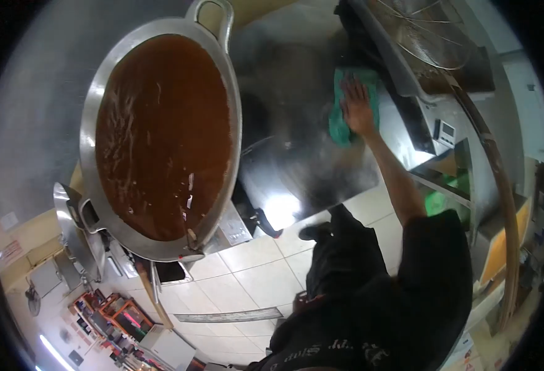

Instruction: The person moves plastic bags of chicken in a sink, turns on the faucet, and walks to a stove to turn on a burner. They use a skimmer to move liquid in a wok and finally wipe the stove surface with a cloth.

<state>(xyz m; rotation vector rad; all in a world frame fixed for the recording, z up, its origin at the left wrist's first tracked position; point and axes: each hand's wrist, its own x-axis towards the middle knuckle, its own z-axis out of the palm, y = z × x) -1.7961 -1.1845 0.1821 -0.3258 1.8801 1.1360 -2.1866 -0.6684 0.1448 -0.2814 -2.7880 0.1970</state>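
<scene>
My right hand [358, 108] lies flat on a green cloth [338, 127], fingers stretched out and slightly apart. Under the cloth is a shiny steel worktop [309, 164], with smeared, dull patches on its surface. To the left stands a large metal wok [236, 133] with loop handles, holding reddish-brown liquid [163, 136] with pale streaks of foam or glare. My left hand is out of view.
Right of the cloth, a metal tray [402, 68] holds a wire strainer [426, 40] with a long wooden handle [494, 167]. A small digital timer [445, 132] sits near the worktop's edge. Below are floor tiles [253, 281] and crowded shelves [120, 315].
</scene>
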